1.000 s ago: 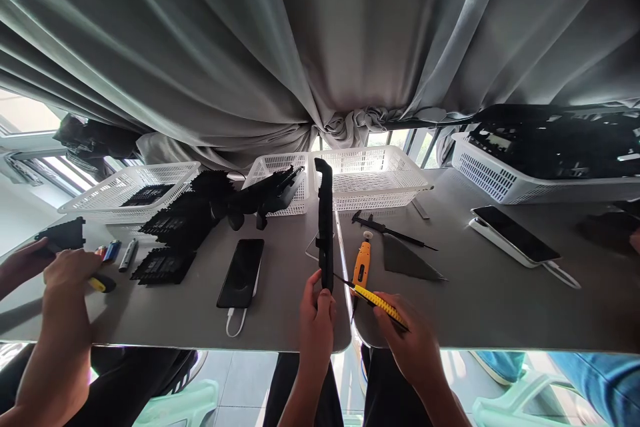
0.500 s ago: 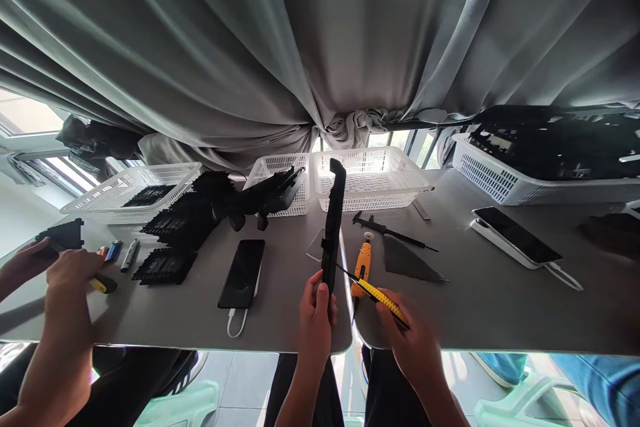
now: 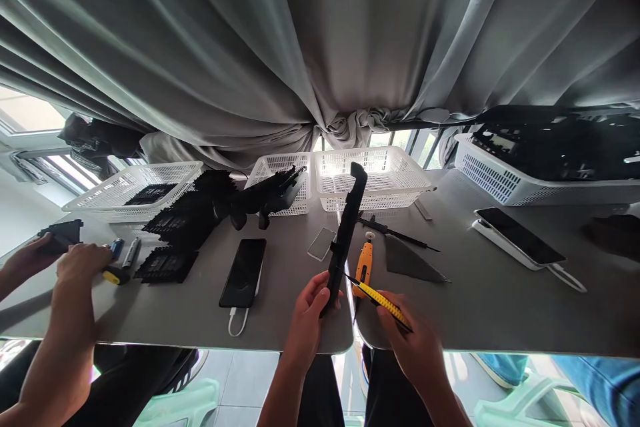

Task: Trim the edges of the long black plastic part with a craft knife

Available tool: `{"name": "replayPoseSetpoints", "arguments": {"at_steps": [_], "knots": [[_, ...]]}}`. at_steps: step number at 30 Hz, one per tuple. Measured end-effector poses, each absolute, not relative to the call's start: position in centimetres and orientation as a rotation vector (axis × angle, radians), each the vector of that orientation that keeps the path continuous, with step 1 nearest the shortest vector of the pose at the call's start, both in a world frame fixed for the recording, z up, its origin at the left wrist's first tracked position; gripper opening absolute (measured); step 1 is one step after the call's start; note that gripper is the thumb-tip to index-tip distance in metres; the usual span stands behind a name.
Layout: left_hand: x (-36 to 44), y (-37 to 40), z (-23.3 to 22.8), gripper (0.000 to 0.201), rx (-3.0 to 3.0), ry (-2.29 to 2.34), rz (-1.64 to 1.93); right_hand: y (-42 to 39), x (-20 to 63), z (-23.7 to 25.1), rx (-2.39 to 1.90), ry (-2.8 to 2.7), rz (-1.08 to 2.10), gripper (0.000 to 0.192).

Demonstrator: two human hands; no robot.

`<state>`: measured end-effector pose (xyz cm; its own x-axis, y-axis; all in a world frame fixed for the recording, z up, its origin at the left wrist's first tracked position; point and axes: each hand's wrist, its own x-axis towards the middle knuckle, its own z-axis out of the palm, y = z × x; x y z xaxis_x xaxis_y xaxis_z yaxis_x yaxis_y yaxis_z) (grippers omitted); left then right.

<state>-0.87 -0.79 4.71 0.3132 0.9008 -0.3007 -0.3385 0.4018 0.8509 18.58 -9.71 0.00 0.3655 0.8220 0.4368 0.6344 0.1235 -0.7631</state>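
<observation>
Your left hand (image 3: 310,303) is closed around the lower end of a long black plastic part (image 3: 346,235), which stands up off the desk (image 3: 490,307) and leans to the right, its hooked top in front of the white basket (image 3: 373,177). Your right hand (image 3: 415,340) grips a yellow utility knife (image 3: 383,302), its blade tip touching the part's edge just above your left fingers. That closeness looks like the main risk: if the blade skids off the hard plastic, it could run straight toward your thumb. The part is held only at the bottom, so side pressure from the knife may twist it in your grip or tip it onto the orange tool (image 3: 363,265) lying just beside it. The phone (image 3: 243,271) and its cable lie near your left wrist and could get snagged. Another person's hands (image 3: 75,267) work at the far left, well apart from yours.
</observation>
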Motion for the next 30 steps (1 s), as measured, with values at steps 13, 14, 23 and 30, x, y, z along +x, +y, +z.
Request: {"name": "replayPoseSetpoints", "arguments": {"at_steps": [13, 14, 23, 30], "knots": [[-1.08, -0.41, 4.17, 0.048, 0.831, 0.781, 0.892, -9.83, 18.34, 0.00, -1.586, -1.285, 0.266, 0.031], [-1.05, -0.40, 4.19, 0.051, 0.834, 0.780, 0.889, -9.82, 18.37, -0.02, -1.581, -1.292, 0.267, 0.031], [-0.99, -0.42, 4.30, 0.063, 0.888, 0.892, 0.810, -9.90, 18.43, 0.15, -1.580, -1.346, 0.294, 0.030], [-0.65, -0.49, 3.94, 0.064, 0.920, 0.926, 0.858, -9.82, 18.30, 0.23, -1.589, -1.298, 0.197, 0.032]]}}
